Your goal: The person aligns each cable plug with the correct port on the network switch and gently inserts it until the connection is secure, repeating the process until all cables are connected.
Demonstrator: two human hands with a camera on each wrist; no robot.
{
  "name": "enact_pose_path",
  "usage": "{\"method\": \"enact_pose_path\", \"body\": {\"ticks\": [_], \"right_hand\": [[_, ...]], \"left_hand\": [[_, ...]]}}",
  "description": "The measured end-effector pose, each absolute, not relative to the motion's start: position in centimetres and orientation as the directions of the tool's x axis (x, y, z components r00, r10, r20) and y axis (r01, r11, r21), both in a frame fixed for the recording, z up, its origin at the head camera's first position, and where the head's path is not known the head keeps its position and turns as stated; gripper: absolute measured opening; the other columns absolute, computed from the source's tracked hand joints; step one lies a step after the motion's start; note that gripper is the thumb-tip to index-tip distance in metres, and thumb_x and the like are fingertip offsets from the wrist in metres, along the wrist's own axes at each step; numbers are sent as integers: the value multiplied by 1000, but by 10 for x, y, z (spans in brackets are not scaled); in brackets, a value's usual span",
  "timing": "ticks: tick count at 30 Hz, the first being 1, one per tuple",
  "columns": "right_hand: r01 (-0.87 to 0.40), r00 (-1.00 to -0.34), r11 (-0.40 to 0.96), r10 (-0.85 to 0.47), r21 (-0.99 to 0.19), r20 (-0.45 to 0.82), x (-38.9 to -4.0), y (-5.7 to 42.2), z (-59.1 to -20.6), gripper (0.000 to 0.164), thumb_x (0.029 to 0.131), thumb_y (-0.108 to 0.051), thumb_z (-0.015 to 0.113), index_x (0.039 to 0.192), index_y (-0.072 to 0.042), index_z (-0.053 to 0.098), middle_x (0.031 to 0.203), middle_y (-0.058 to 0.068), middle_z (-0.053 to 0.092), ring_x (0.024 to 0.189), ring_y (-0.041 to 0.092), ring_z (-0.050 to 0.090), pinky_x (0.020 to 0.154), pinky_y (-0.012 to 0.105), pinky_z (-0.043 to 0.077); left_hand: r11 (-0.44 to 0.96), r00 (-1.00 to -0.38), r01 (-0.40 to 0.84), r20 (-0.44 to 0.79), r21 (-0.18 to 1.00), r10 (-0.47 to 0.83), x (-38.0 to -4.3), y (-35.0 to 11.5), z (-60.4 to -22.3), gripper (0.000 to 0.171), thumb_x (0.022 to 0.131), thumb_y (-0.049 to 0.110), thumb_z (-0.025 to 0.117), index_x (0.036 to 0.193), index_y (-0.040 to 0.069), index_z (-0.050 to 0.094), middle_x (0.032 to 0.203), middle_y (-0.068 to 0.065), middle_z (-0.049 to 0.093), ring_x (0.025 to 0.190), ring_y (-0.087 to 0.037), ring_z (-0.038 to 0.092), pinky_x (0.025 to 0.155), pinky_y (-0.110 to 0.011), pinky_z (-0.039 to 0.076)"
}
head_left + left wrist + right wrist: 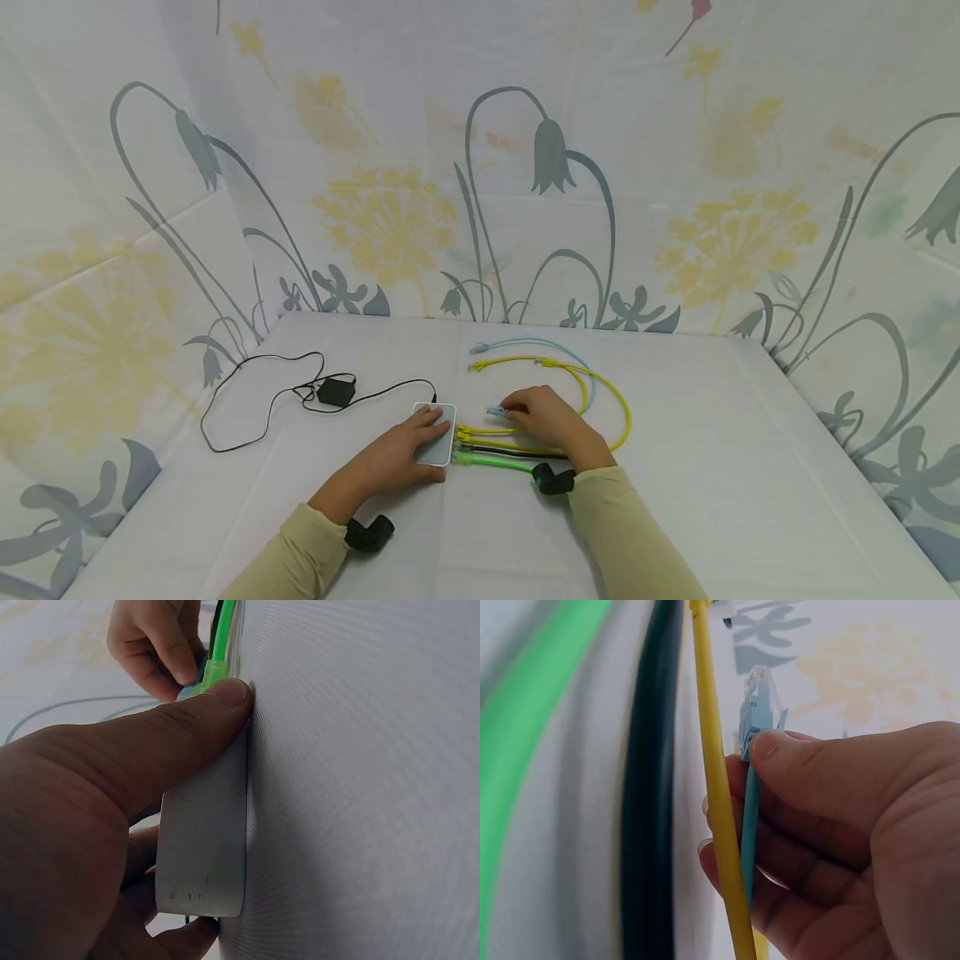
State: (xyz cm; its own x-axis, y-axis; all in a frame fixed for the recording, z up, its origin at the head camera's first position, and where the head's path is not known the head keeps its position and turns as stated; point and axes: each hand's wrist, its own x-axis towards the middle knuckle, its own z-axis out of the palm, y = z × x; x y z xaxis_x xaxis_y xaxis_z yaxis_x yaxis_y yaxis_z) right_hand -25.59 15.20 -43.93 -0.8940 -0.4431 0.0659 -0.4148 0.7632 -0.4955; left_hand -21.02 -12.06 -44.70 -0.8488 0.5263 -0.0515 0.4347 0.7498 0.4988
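Observation:
A small white network switch (444, 450) with a grey top lies on the table. My left hand (408, 450) grips it, thumb along the near side (202, 847) and the other fingers over its top and far side. Yellow network cables (491, 431), a black cable (517, 451) and a green network cable (495, 461) run from its right side. My right hand (543, 414) pinches the light blue network cable (756, 712) just behind its clear plug, between thumb and fingers. That plug is held apart from the switch, to its right.
A black power adapter (336, 392) with a looped thin cord lies left of the switch, its lead reaching the switch's back. Loose yellow cable ends (480, 365) and the other light blue plug (480, 348) lie farther back. Flowered cloth (495, 208) stands behind the table.

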Motion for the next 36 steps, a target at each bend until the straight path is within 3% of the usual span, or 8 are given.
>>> {"method": "enact_pose_path", "body": {"ticks": [36], "right_hand": [[-464,-875,756,-472,-461,106,-251,123,-445,18,93,-12,63,108,-8,73,106,5,73,103,22,67,92,40,52]], "left_hand": [[745,-848,428,-58,511,526,-208,-121,-444,76,84,39,74,148,15,42,160,-7,28,150,-31,18,114,-53,29]]}}
